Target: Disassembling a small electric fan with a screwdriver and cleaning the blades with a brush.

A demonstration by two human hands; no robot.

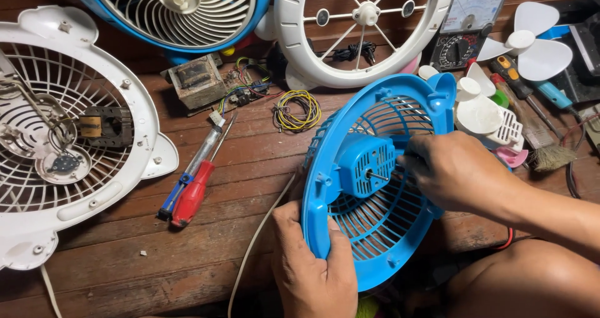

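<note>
— Floor (pixel 187 255): dark wooden planks, scuffed, crowded with fan parts.

— And the hands?

— Left hand (pixel 312 268) clamped on the lower rim of the blue grille (pixel 375 224), held tilted over the planks. Right hand (pixel 453 168) curled at the motor housing (pixel 365 165), fingers by the shaft; grip hard to tell.

— Around it?

— White grille (pixel 75 137) far left, screwdrivers (pixel 194 180) between, yellow wire (pixel 299 110) behind, meter (pixel 469 18) at the back.

Blue fan grille (pixel 375 230), red-handled screwdriver (pixel 192 194), yellow wire coil (pixel 299 110), white blades (pixel 531 43)
</note>
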